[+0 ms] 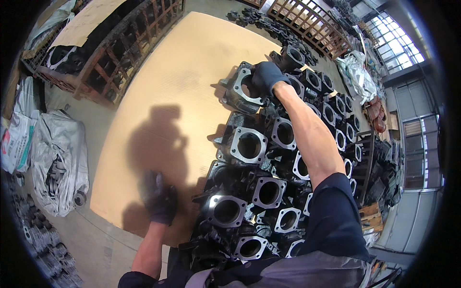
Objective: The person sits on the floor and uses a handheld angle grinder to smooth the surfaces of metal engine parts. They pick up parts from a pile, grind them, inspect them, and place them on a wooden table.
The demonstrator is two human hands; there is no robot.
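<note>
My right hand (269, 79), in a dark work glove, reaches across to the far end of a group of black metal castings. Its fingers are wrapped over the edge of a flanged casting (238, 85), which has a bright machined face and a round bore; the fingertips are partly hidden. Low on the left, my gloved left hand (159, 198) is over a large tan cardboard sheet (192, 62), fingers stretched out and holding nothing. Closest to it is a casting (226, 211) at the group's left side. Another casting (248, 145) sits nearer me than the gripped one.
Several rows of similar castings extend to the right under my right arm. A rusty metal crate (113, 62) stands at the far left, and white sacks (60, 158) stand left of the cardboard. Loose dark parts (273, 29) lie on the floor beyond, near a slatted rack (312, 21).
</note>
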